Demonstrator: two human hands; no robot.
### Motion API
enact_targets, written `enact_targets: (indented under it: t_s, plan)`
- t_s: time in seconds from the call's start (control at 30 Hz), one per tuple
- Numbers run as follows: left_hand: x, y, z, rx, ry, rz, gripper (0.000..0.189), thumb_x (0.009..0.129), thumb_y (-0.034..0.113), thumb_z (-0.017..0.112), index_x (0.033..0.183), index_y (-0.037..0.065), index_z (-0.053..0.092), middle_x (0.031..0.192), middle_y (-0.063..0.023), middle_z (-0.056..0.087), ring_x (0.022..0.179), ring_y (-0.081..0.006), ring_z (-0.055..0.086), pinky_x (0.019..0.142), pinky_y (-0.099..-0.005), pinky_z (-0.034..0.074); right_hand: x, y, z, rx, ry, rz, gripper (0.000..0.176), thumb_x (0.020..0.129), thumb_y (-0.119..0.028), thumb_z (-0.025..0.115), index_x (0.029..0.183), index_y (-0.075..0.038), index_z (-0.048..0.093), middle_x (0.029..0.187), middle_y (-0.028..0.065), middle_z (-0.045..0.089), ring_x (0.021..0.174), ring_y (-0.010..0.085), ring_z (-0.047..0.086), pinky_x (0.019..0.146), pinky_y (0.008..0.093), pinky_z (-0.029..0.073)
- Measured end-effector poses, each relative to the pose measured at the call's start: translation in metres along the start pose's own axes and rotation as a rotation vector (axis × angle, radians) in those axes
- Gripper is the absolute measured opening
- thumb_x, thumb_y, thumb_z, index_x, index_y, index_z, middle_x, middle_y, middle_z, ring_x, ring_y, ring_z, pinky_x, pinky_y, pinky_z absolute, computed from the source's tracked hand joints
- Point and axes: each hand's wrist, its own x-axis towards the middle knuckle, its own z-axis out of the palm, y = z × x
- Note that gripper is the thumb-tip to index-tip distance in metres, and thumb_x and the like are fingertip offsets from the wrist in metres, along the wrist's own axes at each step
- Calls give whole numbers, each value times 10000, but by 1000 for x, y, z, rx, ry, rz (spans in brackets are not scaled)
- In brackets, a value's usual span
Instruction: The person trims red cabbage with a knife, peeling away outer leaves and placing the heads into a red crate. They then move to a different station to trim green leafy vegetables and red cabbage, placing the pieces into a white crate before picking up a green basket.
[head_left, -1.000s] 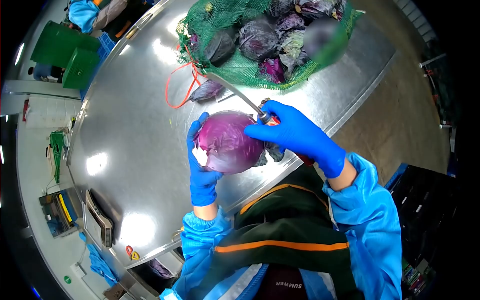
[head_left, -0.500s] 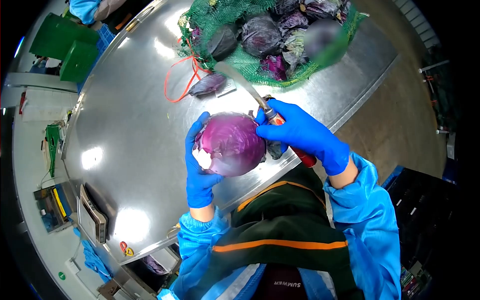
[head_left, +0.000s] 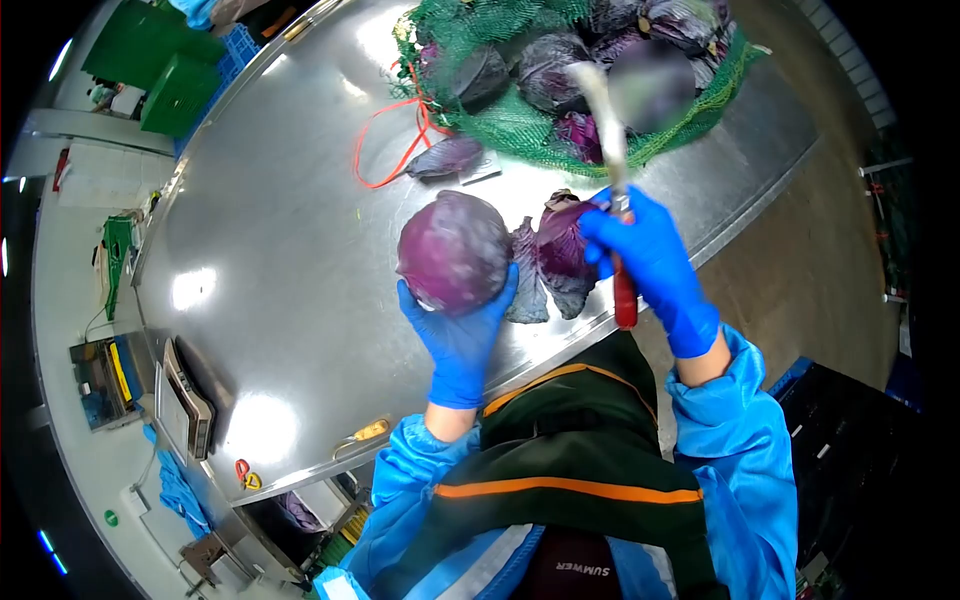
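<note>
A round purple cabbage (head_left: 453,252) rests in my left hand (head_left: 462,345), whose blue-gloved fingers curl round its lower side. My right hand (head_left: 650,260), also gloved, grips a knife (head_left: 622,285) by its red handle, the blade pointing up and away. Its fingertips also touch a purple cabbage leaf (head_left: 565,240). Beside that lies a darker loose leaf (head_left: 527,275) on the metal table, between my two hands.
A green mesh bag (head_left: 520,130) with several cabbages (head_left: 550,70) lies at the back. Near it are a red string (head_left: 375,183) and a loose leaf (head_left: 445,157). Scissors (head_left: 247,475) and a yellow-handled tool (head_left: 372,430) lie along the near edge.
The cabbage has turned in my left hand, which now holds it from below. My right hand has moved right, away from the cabbage, with the knife and a leaf.
</note>
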Motion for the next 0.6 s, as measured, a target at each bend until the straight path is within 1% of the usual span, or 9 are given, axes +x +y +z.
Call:
enact_targets:
  t_s: [0.03, 0.1, 0.17, 0.2, 0.3, 0.4, 0.5, 0.53, 0.6]
  plan:
    - [3, 2, -1, -17, 1, 11, 798, 694, 478, 666, 1354, 174, 337, 1391, -116, 331, 1276, -342, 309, 1028, -556, 278, 8, -2, -5, -42, 124, 5, 289, 802, -140, 634, 1044, -16, 535, 744, 63, 617, 629, 124, 597, 532, 244, 486]
    - [5, 4, -2, -47, 6, 18, 800, 697, 488, 666, 1353, 171, 335, 1392, -120, 327, 1270, -344, 314, 1024, -551, 289, 31, 10, -20, -324, 249, -251, 393, 805, -112, 623, 1172, -30, 506, 912, 87, 612, 760, 131, 590, 652, 256, 496]
    - [6, 6, 1, 57, -3, 43, 839, 692, 514, 662, 1371, 177, 303, 1389, -138, 324, 1263, -355, 321, 1031, -561, 273, 24, 10, 0, -291, -26, -558, 642, 791, -80, 671, 1357, -72, 369, 1319, 96, 449, 1149, 165, 455, 946, 297, 403]
    - [3, 8, 1, 117, -10, 44, 848, 691, 522, 658, 1376, 178, 294, 1391, -142, 320, 1265, -359, 320, 1035, -568, 264, 6, -2, 22, -124, -183, -353, 650, 786, -87, 677, 1358, -72, 368, 1344, 89, 429, 1169, 160, 435, 942, 294, 406]
    - [-5, 5, 13, 362, -115, 74, 878, 690, 541, 647, 1393, 186, 259, 1404, -148, 300, 1289, -368, 290, 1046, -598, 222, 2, -11, 52, -438, -188, -680, 530, 767, -119, 701, 1246, -57, 484, 1159, 57, 537, 1018, 122, 514, 809, 269, 460]
    - [-11, 20, 6, 538, -136, 143, 874, 687, 528, 651, 1392, 191, 260, 1413, -132, 296, 1297, -365, 283, 1047, -605, 213, 6, -28, 39, -311, -445, -274, 336, 753, -140, 712, 1047, -35, 587, 938, 26, 597, 882, 108, 553, 753, 258, 467]
    - [-6, 13, 4, 311, -93, 94, 860, 687, 501, 655, 1390, 193, 267, 1414, -127, 300, 1297, -371, 286, 1044, -608, 216, -5, -24, 35, -319, -538, -288, 195, 754, -191, 694, 886, -60, 634, 843, 54, 638, 848, 129, 602, 762, 272, 479]
    - [-6, 13, 3, 231, -105, 68, 837, 695, 459, 656, 1390, 195, 273, 1411, -129, 306, 1296, -376, 289, 1044, -602, 222, -7, -24, 37, -243, -412, -190, 200, 763, -185, 691, 915, -65, 642, 804, 33, 639, 845, 107, 590, 761, 264, 476]
    - [-7, 16, -5, 320, -103, 105, 831, 697, 453, 655, 1389, 193, 275, 1411, -130, 308, 1296, -373, 291, 1051, -591, 222, 7, -18, 38, -173, -373, -380, 382, 753, -210, 716, 1076, -63, 574, 987, 64, 597, 957, 138, 547, 840, 284, 442]
